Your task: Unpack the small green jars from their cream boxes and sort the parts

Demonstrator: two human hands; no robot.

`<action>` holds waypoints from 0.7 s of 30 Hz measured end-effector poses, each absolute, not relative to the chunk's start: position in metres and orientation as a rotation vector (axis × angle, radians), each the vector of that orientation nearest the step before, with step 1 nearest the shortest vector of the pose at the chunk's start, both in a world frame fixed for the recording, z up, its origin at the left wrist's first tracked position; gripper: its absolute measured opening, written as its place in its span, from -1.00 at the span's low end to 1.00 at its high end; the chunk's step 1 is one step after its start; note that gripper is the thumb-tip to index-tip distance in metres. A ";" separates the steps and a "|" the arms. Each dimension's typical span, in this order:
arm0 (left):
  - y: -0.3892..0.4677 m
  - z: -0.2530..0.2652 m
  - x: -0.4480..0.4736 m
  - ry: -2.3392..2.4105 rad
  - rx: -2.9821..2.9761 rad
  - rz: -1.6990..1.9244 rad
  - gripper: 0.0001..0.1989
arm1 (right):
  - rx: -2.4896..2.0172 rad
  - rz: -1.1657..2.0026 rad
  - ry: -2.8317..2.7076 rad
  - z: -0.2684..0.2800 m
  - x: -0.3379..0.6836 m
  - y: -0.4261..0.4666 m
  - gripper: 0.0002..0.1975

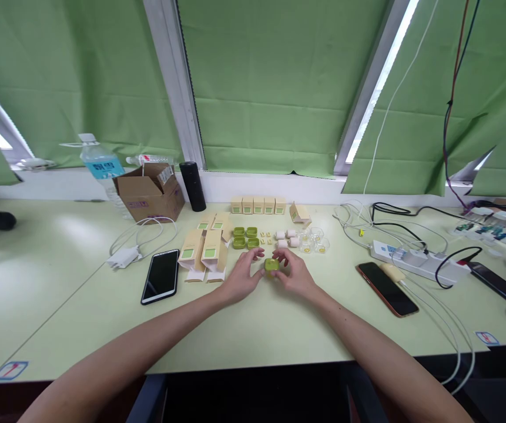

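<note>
A small olive-green square container (272, 265) rests on the table between my two hands. My right hand (297, 271) has its fingers and thumb at the container's right side, gripping it. My left hand (241, 275) is just left of it, thumb tip close to the container and fingers spread apart. Beyond my hands are several open green trays (239, 242), small pale yellow pieces (265, 238), white cylinders (281, 243) and clear plastic cups (320, 245) with yellow bits inside. Open cream cartons (212, 249) with green labels lie to the left.
Closed cream boxes (258, 205) line the back, beside an open carton (299, 214). A phone (161, 276), charger (124, 257), cardboard box (151, 197), black cylinder (193, 186) and water bottle (103, 167) stand left. Right are another phone (387, 289), a power strip (420, 261) and cables.
</note>
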State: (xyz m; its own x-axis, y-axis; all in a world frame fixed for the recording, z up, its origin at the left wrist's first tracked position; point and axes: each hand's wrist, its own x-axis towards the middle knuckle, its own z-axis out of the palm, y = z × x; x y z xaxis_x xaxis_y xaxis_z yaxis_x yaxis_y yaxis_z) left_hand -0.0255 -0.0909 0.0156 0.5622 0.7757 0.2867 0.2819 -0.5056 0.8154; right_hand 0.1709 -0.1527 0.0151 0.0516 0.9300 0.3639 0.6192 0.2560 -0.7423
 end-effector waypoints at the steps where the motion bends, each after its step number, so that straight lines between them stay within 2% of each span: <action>1: -0.089 0.018 -0.023 0.851 2.040 0.860 -0.59 | -1.447 0.495 -1.656 0.014 0.170 -0.153 -0.55; 4: -0.085 0.021 -0.017 0.857 2.029 0.905 -0.72 | -1.492 0.610 -1.658 0.012 0.168 -0.153 -0.43; 7: -0.082 0.019 -0.013 0.835 2.044 0.940 -0.78 | -1.530 0.637 -1.657 0.008 0.167 -0.151 -0.40; 15: -0.085 0.016 -0.015 0.781 1.921 1.034 -0.83 | -1.467 0.610 -1.702 0.007 0.166 -0.153 -0.29; 21: -0.093 0.029 -0.020 0.808 1.843 1.073 -0.81 | -1.390 0.575 -1.781 0.017 0.162 -0.160 -0.32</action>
State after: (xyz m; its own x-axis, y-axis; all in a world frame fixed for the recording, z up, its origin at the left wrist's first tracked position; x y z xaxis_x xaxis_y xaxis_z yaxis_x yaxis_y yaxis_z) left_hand -0.0198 -0.0926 0.0293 0.4271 0.8296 0.3596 0.1157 -0.4446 0.8882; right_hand 0.1623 -0.1602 0.0169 -0.0885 0.9482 0.3051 0.5903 0.2967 -0.7507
